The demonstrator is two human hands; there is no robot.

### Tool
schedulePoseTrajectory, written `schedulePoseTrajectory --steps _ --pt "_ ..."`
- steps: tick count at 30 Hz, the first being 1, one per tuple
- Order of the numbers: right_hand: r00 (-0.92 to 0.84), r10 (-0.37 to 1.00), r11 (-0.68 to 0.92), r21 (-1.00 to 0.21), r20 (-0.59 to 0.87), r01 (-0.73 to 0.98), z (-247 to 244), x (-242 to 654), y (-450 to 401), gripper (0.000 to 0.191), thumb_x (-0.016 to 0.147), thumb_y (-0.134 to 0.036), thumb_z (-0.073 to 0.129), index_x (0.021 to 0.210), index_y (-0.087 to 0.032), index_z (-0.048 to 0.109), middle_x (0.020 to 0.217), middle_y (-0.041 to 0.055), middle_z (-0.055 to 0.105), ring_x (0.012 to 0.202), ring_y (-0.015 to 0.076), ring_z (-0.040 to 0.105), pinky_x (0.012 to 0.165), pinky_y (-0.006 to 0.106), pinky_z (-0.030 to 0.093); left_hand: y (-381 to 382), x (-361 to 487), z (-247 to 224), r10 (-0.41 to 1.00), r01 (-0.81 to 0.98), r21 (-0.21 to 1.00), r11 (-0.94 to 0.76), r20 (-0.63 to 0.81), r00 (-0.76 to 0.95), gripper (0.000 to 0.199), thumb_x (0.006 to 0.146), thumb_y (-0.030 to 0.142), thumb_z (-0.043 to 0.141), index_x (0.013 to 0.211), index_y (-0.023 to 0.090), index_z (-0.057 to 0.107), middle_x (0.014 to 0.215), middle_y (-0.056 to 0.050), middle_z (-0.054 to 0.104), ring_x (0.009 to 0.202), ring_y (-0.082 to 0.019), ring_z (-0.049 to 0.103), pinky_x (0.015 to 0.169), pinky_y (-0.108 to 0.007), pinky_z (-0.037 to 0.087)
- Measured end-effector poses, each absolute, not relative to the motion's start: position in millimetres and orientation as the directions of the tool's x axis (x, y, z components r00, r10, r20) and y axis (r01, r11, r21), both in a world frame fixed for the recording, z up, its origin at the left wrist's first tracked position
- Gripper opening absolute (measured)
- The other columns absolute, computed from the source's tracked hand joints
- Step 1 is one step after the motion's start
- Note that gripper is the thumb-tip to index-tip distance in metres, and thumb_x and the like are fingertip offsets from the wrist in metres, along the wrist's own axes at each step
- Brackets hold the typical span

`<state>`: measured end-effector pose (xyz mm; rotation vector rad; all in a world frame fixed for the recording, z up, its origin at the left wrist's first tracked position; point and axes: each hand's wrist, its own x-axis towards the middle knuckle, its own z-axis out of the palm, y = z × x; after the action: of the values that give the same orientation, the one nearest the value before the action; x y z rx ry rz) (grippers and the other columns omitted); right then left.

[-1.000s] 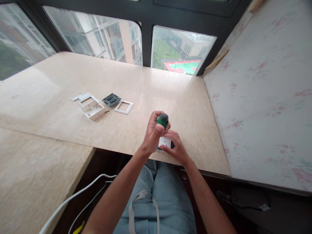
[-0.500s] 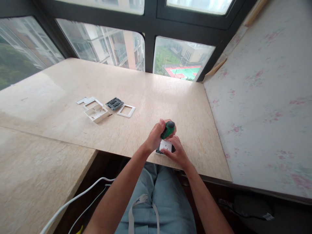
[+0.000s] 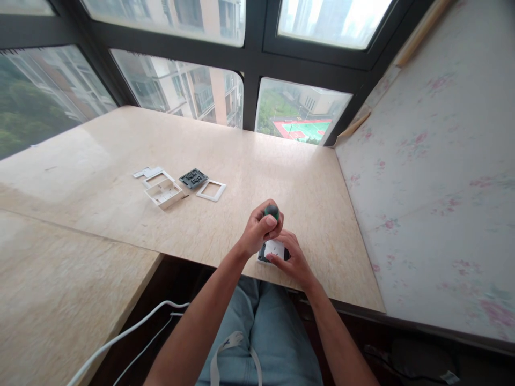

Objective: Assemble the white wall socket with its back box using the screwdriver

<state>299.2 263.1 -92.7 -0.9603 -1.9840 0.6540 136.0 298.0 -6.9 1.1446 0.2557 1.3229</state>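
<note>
My left hand (image 3: pixel 259 228) is wrapped round a screwdriver (image 3: pixel 272 210) with a green and black handle, held upright above the far side of a wall socket (image 3: pixel 273 250). The screwdriver's shaft and tip are hidden behind the hand. The socket has a white face with slots and a dark surround, and lies flat near the counter's front edge. My right hand (image 3: pixel 295 257) grips the socket from the right, thumb across its face and fingers at the far side.
To the left on the stone counter (image 3: pixel 249 161) lie an open white back box (image 3: pixel 164 194), a white frame (image 3: pixel 211 190), a dark grey switch plate (image 3: pixel 193 178) and other white covers (image 3: pixel 148 172). White cables (image 3: pixel 132 321) hang below the counter. A papered wall (image 3: pixel 426 177) bounds the right.
The screwdriver has gone from leaning to more upright, and my left hand has turned around its handle. My right hand stays on the socket. The whole view has shifted slightly.
</note>
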Motion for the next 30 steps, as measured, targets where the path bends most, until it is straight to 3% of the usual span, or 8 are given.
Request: schedulePoseTrajectory --steps 5,10,13,18,23,26,30 --pt "-0.372 0.805 0.591 -0.688 0.463 0.422 -94 299 263 0.041 0.087 -0.037 0.073 0.123 -0.022 0.059 0.124 0.0100 0.061 0.118 0.0251 0.052 0.100 0.045 0.047 297 128 1 0.849 -0.535 0.836 -0.124 0.368 0.378 0.055 0.091 0.065 0.055 0.084 0.011 0.056 0.071 -0.007 0.058 0.062 -0.012 0.052 0.059 -0.025 0.039" --pt "-0.378 0.803 0.591 -0.697 0.460 0.407 -91 298 263 0.035 0.088 -0.038 0.071 0.118 -0.022 0.061 0.120 0.0102 0.061 0.117 0.0255 0.052 0.100 0.047 0.046 303 123 8 0.728 -0.593 0.804 -0.039 0.429 0.534 0.060 0.094 0.067 0.043 0.065 0.014 0.048 0.058 -0.003 0.041 0.053 -0.011 0.036 0.053 -0.027 0.027" --pt "-0.380 0.804 0.590 -0.695 0.458 0.411 -91 298 263 0.035 0.088 -0.039 0.071 0.117 -0.022 0.061 0.118 0.0097 0.062 0.116 0.0254 0.053 0.100 0.047 0.047 308 125 8 0.681 -0.570 0.819 0.055 0.387 0.622 0.059 0.092 0.068 0.042 0.065 0.015 0.045 0.051 0.000 0.034 0.049 -0.010 0.031 0.050 -0.027 0.025" --pt "-0.363 0.795 0.605 -0.685 0.487 0.405 -93 298 263 0.038 0.088 -0.037 0.072 0.121 -0.022 0.060 0.123 0.0109 0.061 0.121 0.0262 0.052 0.103 0.048 0.046 308 130 4 0.820 -0.595 0.804 0.007 0.336 0.463 0.048 0.090 0.063 0.055 0.089 0.016 0.046 0.059 0.002 0.045 0.048 -0.009 0.036 0.048 -0.021 0.028" --pt "-0.378 0.777 0.628 -0.663 0.504 0.408 -95 299 264 0.043 0.087 -0.033 0.073 0.126 -0.024 0.058 0.132 0.0103 0.058 0.129 0.0255 0.048 0.108 0.048 0.043 297 128 8 0.902 -0.508 0.857 -0.088 0.285 0.325 0.044 0.094 0.054 0.059 0.095 0.010 0.058 0.085 -0.008 0.061 0.072 -0.012 0.057 0.067 -0.024 0.045" --pt "-0.371 0.792 0.609 -0.673 0.485 0.420 -96 299 264 0.044 0.086 -0.034 0.074 0.125 -0.024 0.058 0.128 0.0099 0.059 0.125 0.0246 0.049 0.106 0.047 0.044 290 128 13 0.913 -0.515 0.853 -0.080 0.270 0.306 0.043 0.095 0.053 0.056 0.101 0.011 0.060 0.086 -0.007 0.059 0.070 -0.011 0.056 0.066 -0.024 0.044" --pt "-0.389 0.786 0.613 -0.686 0.481 0.391 -96 300 263 0.051 0.084 -0.040 0.076 0.128 -0.025 0.056 0.131 0.0090 0.058 0.128 0.0250 0.047 0.109 0.047 0.040 285 131 16 0.936 -0.531 0.840 -0.111 0.268 0.227 0.043 0.095 0.054 0.052 0.092 0.011 0.057 0.075 -0.004 0.053 0.061 -0.010 0.047 0.058 -0.023 0.038"
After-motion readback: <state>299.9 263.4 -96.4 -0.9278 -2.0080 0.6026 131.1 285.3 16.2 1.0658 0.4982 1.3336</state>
